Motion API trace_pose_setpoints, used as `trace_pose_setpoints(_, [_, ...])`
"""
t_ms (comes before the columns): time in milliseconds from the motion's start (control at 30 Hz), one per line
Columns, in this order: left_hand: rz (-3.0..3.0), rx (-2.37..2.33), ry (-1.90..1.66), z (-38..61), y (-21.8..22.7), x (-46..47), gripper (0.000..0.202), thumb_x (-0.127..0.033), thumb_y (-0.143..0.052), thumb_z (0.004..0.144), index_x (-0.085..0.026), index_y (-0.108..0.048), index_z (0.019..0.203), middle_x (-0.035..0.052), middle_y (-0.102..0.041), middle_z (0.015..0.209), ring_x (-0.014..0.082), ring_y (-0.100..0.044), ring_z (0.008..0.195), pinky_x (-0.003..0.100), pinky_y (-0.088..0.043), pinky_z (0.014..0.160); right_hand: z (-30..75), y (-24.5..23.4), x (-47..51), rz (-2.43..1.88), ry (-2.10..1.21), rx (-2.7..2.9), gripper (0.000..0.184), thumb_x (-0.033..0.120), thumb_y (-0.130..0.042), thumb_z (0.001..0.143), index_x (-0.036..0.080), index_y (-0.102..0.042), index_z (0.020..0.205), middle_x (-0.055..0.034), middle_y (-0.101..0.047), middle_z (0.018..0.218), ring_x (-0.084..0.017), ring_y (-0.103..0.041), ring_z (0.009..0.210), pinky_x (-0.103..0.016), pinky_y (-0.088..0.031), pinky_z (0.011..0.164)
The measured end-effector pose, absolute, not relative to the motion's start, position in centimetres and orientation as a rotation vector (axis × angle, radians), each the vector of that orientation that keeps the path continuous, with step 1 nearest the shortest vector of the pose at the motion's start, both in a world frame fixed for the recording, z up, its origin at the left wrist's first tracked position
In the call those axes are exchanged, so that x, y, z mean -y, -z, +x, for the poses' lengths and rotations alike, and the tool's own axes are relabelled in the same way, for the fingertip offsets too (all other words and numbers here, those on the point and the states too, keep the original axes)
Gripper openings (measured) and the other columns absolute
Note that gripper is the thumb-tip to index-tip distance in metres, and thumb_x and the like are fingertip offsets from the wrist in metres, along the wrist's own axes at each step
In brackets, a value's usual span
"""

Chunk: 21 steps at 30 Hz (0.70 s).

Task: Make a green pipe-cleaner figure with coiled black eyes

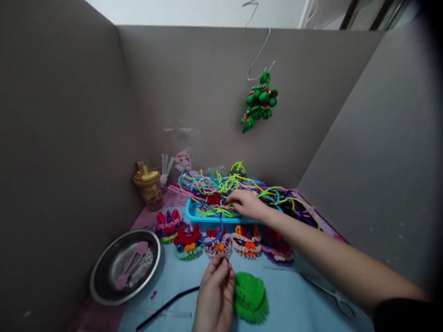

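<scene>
My left hand point(216, 290) is closed at the front of the table, fingers pinched together. A black pipe cleaner point(169, 302) runs from behind it down to the left, and a dark bit shows at the fingertips. Right beside this hand lies a round, fuzzy green piece point(251, 297) made of pipe cleaners. My right hand point(246, 204) reaches over the blue tray point(221, 222), its fingers curled down among loose, multicoloured pipe cleaners point(224, 184). What those fingertips grip is too small to make out.
Several colourful pipe-cleaner animal heads point(188, 242) stand in front of the tray. A metal bowl point(98, 288) with pink tools and white beads sits left. Scissors point(341, 302) lie under my right forearm. A brown cup point(150, 189) stands behind; a green ornament point(261, 101) hangs from a wire.
</scene>
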<state>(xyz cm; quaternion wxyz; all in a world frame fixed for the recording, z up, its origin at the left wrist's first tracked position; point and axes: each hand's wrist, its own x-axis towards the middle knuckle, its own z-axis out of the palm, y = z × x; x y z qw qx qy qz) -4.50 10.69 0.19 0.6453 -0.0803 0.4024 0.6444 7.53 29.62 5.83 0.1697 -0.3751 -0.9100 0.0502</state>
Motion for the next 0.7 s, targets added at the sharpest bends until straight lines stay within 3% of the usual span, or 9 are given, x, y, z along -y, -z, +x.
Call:
trace_pose_setpoints(133, [-0.181, -0.922, -1.465, -4.5, -0.1, -10.8, 0.019, 0.007, -0.05, 0.081, -0.009, -0.06, 0.086, 0.0033, -0.064, 0.076, 0.0054, -0.063, 0.057, 0.014, -0.054, 0.055, 5.3, -5.5, -27.9, -0.817, -0.314, 2.715, 0.033, 0.006, -0.05, 0.078, 0.019, -0.069, 0.102, -0.0056, -0.071, 0.102, -0.017, -0.065, 0.094, -0.026, -0.047, 0.084])
trace_pose_setpoints(267, [-0.189, -0.93, -1.453, -4.4, -0.2, -10.8, 0.02, 0.007, -0.048, 0.082, -0.008, -0.06, 0.086, 0.0031, -0.063, 0.073, 0.005, -0.062, 0.055, 0.013, -0.053, 0.053, 4.1, -4.5, -28.6, -1.094, -0.169, 2.845, 0.043, 0.012, -0.052, 0.079, 0.023, -0.06, 0.12, -0.0071, -0.064, 0.119, -0.022, -0.061, 0.106, -0.029, -0.048, 0.083])
trace_pose_setpoints(500, [-0.194, -0.913, -1.444, -4.3, -0.3, -10.8, 0.019, 0.008, -0.049, 0.081, -0.008, -0.06, 0.086, 0.0031, -0.063, 0.07, 0.0052, -0.062, 0.053, 0.014, -0.052, 0.052, 5.1, -3.6, -30.9, -1.397, -0.101, 2.845, 0.023, 0.016, -0.05, 0.08, 0.019, -0.07, 0.09, -0.0125, -0.071, 0.094, -0.026, -0.066, 0.088, -0.03, -0.047, 0.07])
trace_pose_setpoints(700, [-0.188, -0.903, -1.43, -4.3, -0.5, -10.6, 0.019, 0.007, -0.049, 0.081, -0.008, -0.06, 0.084, 0.0028, -0.063, 0.07, 0.0053, -0.061, 0.052, 0.014, -0.052, 0.052, 5.8, -2.8, -31.4, -1.508, -0.267, 2.732, 0.014, 0.016, -0.062, 0.067, 0.021, -0.069, 0.077, -0.0064, -0.071, 0.083, -0.023, -0.066, 0.08, -0.026, -0.044, 0.065])
